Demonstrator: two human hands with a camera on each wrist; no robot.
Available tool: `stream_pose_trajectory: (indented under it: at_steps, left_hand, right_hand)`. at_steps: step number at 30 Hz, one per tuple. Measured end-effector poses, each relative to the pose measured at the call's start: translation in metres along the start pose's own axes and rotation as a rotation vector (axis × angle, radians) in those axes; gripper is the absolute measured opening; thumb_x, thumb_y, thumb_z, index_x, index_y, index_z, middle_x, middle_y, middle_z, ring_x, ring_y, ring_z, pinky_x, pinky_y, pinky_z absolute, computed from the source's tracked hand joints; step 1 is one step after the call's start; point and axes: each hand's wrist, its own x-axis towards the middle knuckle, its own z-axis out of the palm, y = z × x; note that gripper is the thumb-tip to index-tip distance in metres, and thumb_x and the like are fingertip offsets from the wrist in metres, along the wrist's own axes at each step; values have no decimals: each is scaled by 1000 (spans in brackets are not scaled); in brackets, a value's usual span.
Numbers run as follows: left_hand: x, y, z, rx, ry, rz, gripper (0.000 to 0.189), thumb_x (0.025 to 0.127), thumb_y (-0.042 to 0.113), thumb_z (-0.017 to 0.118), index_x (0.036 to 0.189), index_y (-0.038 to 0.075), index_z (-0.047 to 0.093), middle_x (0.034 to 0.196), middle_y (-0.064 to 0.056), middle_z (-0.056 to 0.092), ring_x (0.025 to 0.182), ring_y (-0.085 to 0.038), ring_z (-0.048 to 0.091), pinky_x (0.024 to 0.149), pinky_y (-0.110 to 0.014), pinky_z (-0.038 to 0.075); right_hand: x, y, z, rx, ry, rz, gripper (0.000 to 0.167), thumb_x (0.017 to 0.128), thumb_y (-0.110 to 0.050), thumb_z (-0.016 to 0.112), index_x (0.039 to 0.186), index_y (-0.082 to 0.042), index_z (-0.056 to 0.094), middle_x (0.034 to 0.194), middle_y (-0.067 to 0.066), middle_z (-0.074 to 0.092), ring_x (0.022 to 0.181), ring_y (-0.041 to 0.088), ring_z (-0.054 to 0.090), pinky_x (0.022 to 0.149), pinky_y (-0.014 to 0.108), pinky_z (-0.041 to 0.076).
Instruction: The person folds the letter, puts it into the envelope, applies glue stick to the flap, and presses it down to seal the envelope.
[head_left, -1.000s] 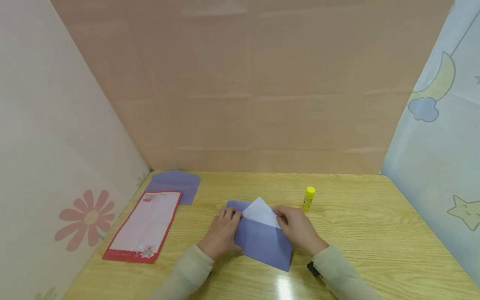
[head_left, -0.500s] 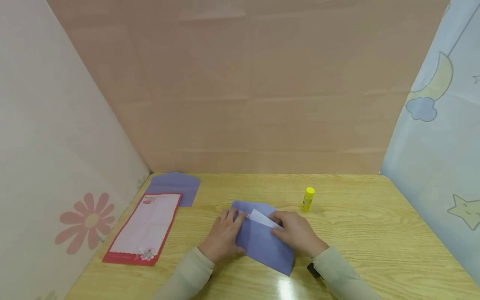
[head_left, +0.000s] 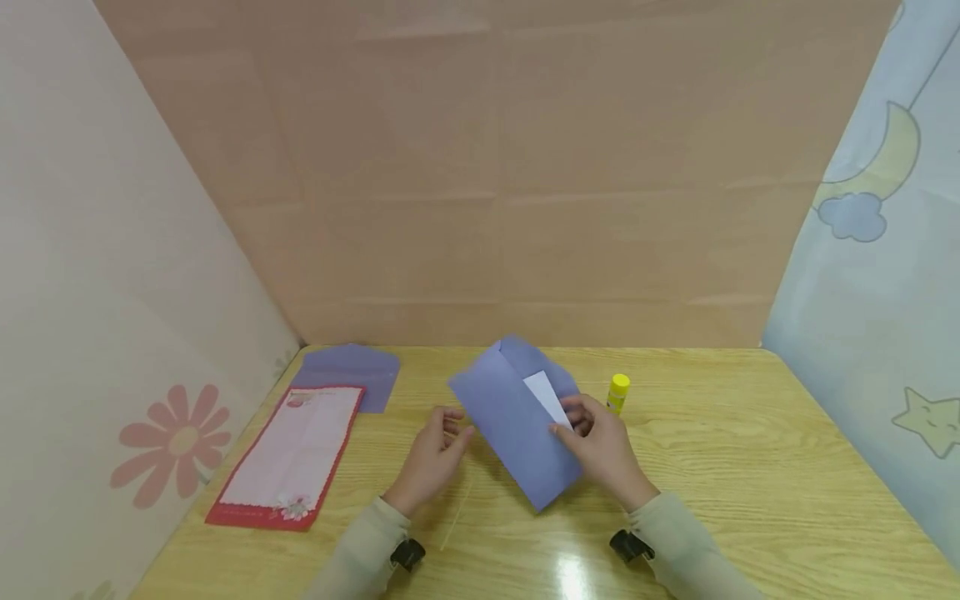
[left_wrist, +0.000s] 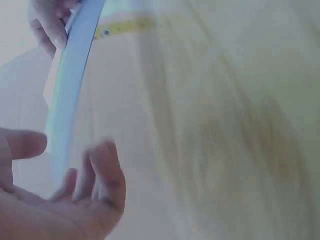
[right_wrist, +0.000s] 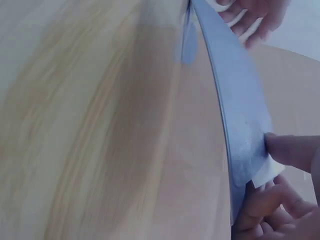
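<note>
The envelope lies up and to the left of the grip: its long axis slants from upper left to lower right in the head view, and the right hand has it near the lower end of its right-hand long edge. That hand is clearly the nearer one, its thumb on the front face and its fingers round behind, pinching the envelope by the mouth side, beside the white paper that pokes out there. So most of the envelope hangs beyond the grip, toward the frame's centre, with the flap at its upper right.

The left hand grips nothing; its fingers are loosely bent, just beside the envelope's left long edge (the left wrist view puts thumb and fingers about one end, though contact cannot be told).

The glue stick stands just behind the right hand, on the right of the frame; the red sheet and second envelope lie well apart, at left.
</note>
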Motion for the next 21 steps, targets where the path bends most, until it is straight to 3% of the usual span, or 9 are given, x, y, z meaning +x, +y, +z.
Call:
stream_pose_trajectory:
  at_steps: [3, 6, 12, 21]
  left_hand:
    - [-1, 2, 2, -178, -102, -75, 34, 108, 26, 47, 129, 0, 48, 104, -21, 62, 85, -33, 64, 64, -36, 53]
    - [-1, 4, 5, -244, -137, -68, 30, 109, 25, 41, 119, -1, 50, 100, -20, 63, 87, -39, 64, 65, -42, 55]
    - [0, 4, 2, -222, -130, 10, 26, 111, 21, 34, 107, -1, 48, 95, -18, 59, 83, -38, 61, 61, -39, 51]
    - [5, 7, -9, -152, -166, 46, 26, 111, 18, 35, 99, -1, 47, 94, -18, 58, 75, -37, 60, 55, -26, 45]
  right_hand:
    - [0, -4, 1, 63, 6, 24, 30, 84, -6, 80, 111, -3, 67, 85, 6, 69, 70, 13, 56, 62, 23, 47]
    - [-1, -7, 2, 108, -8, 21, 25, 86, -4, 77, 109, -2, 67, 84, 8, 69, 71, 13, 58, 64, 23, 48]
    - [-5, -14, 0, 103, -31, -16, 15, 92, -1, 69, 106, -3, 69, 85, 5, 69, 76, 12, 61, 70, 23, 48]
    - [-7, -14, -4, -4, -17, -110, 13, 89, 1, 72, 100, -5, 71, 82, 0, 68, 71, 10, 59, 64, 25, 50]
